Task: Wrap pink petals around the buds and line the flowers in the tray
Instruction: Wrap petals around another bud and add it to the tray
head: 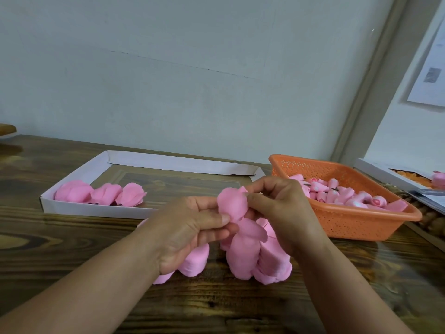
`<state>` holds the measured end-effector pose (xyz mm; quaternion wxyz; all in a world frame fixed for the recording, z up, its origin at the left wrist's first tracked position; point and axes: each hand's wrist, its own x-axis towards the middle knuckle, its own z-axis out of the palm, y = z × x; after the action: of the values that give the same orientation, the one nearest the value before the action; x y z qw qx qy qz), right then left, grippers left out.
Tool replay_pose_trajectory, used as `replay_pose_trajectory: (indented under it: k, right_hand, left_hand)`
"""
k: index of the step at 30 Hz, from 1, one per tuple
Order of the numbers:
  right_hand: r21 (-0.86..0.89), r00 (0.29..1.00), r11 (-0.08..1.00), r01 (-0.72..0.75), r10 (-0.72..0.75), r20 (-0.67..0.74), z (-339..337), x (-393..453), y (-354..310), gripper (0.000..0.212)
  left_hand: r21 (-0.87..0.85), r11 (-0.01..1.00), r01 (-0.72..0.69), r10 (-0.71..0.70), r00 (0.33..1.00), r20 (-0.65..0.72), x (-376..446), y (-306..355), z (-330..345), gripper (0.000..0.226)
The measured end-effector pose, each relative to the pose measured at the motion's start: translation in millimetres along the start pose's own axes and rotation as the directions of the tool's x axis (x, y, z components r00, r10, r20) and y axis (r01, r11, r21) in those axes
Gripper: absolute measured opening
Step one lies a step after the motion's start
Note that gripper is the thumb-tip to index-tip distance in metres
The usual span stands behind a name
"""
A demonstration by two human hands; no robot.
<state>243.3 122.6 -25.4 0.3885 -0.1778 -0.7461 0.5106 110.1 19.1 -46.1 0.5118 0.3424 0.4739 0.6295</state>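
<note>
Both the left hand (192, 227) and right hand (281, 210) pinch a pink petal (232, 207) between them.

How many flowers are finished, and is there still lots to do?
Three pink flowers already lie in a row at the left end of the white tray. The left hand and right hand are pinching a petal now. Lots remains: the orange basket holds many buds, and loose petals wait on the table.
</note>
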Motion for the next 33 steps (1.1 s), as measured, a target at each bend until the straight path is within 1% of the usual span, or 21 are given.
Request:
replay_pose_trajectory:
  k: [2,3,8,12,13,15,19,21,24,27,30,32,33]
  right_hand:
    - [-0.007,1.0,1.0,0.009,-0.009,0.023,0,-1,-1,0.017]
    - [-0.014,0.999,1.0,0.013,-0.013,0.035,0,-2,-1,0.015]
    - [-0.039,0.997,0.999,0.008,-0.005,0.074,-1,-1,-1,0.009]
    - [-0.094,0.995,0.996,0.008,0.002,0.105,2,-3,-3,0.005]
    - [-0.102,0.996,0.995,0.004,0.005,0.091,3,-4,-3,0.003]
    - [-0.103,0.999,0.995,-0.007,0.012,0.047,6,-3,-2,0.006]
    - [-0.112,0.999,0.993,-0.029,0.031,0.015,10,-3,-2,0.009]
    - [-0.103,0.999,0.994,-0.048,0.048,0.002,11,-3,-3,0.009]
    - [-0.111,0.997,0.992,-0.067,0.062,-0.049,12,-3,-2,0.009]
    - [-0.141,0.99,0.987,-0.073,0.055,-0.128,14,-2,-2,0.016]
    - [-0.164,0.986,0.984,-0.074,0.047,-0.163,15,-2,-2,0.022]
    - [-0.167,0.984,0.983,-0.077,0.048,-0.169,16,-2,-2,0.021]
    - [-0.168,0.985,0.983,-0.075,0.046,-0.166,16,-2,-2,0.019]
  left_hand:
    - [0.035,0.999,-0.008,0.008,1.0,-0.013,0,-1,0,0.034]
    - [0.046,0.999,-0.005,0.006,1.0,-0.023,0,-1,0,0.037]
    - [0.065,0.997,0.028,-0.023,0.997,-0.073,-1,1,1,0.04]
    - [0.137,0.991,-0.012,0.036,0.984,-0.175,-2,4,3,0.035]
    - [0.154,0.988,-0.023,0.055,0.977,-0.204,-2,4,4,0.033]
    - [0.19,0.98,-0.056,0.101,0.966,-0.237,-2,3,5,0.028]
    - [0.294,0.948,-0.124,0.197,0.952,-0.234,-1,-2,6,0.009]
    - [0.308,0.942,-0.137,0.214,0.948,-0.235,-1,-2,7,0.003]
    - [0.28,0.948,-0.153,0.224,0.944,-0.242,-2,-2,9,0.012]
    - [0.238,0.954,-0.183,0.245,0.931,-0.269,-1,-2,10,0.019]
    - [0.22,0.955,-0.198,0.256,0.925,-0.281,0,-2,9,0.015]
    - [0.226,0.951,-0.21,0.267,0.928,-0.261,-1,-3,9,0.012]
    - [0.233,0.949,-0.213,0.27,0.93,-0.25,-1,-3,9,0.013]
